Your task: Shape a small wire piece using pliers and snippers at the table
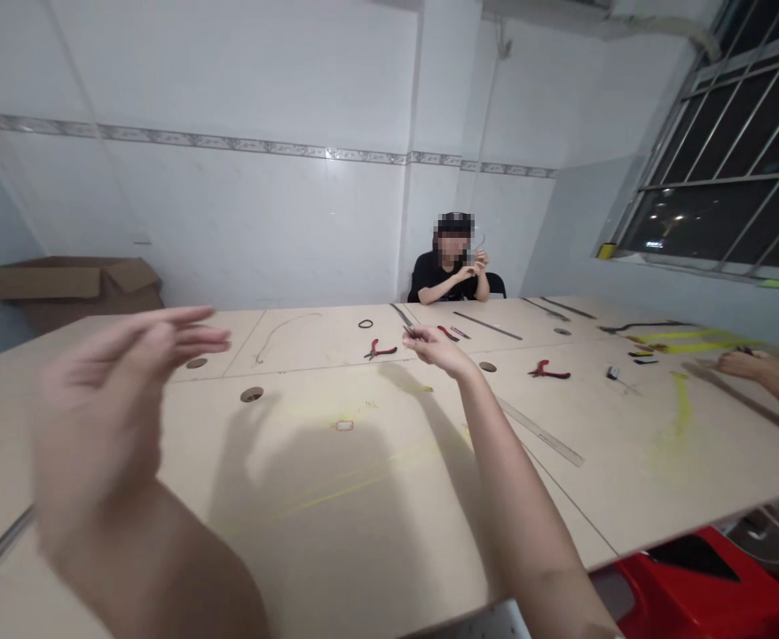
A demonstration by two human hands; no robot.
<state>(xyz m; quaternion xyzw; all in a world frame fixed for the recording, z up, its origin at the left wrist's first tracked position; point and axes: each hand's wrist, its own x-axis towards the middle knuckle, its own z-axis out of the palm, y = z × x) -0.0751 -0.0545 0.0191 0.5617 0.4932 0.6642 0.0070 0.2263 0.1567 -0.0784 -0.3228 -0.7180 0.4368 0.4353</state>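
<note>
My left hand (pixel 106 408) is raised over the left side of the table, close to the camera and slightly blurred. Its fingers stretch out to the right, and I see nothing held in them. Farther out, above the middle of the table, my right hand (pixel 437 351) has its fingers pinched together. A small dark piece shows at the fingertips, in line with a thin dark strip (pixel 399 313) behind them. Whether that strip is held or lies on the table, I cannot tell. Red-handled pliers (pixel 381 350) lie just left of my right hand.
Across the table (pixel 336 550) sits a person (pixel 452 266) with both hands raised. Another person's hands (pixel 739 362) are at the right. More red-handled pliers (pixel 549 370), a clear ruler (pixel 542 430), a black ring (pixel 365 324) and yellow strips (pixel 696 341) lie about. A cardboard box (pixel 50 280) stands far left.
</note>
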